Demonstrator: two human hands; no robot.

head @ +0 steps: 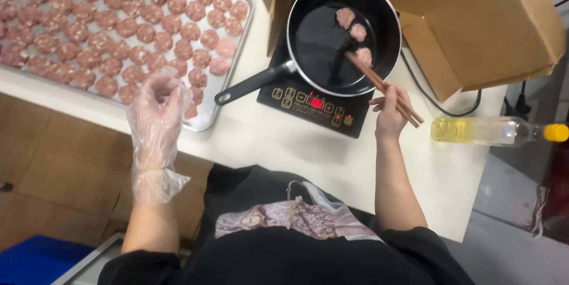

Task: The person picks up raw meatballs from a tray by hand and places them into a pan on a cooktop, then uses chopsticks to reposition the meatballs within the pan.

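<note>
Gripping chopsticks [385, 87], the right hand [388, 116] touches their tips to a meatball [364, 55].

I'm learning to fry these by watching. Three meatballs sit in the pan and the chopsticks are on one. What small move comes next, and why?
Probably ease the chopsticks in the right hand off the nearest meatball, then bring another from the tray. The pan holds only three, with much bare black surface, and the gloved left hand hovers at the tray's near edge.
</note>
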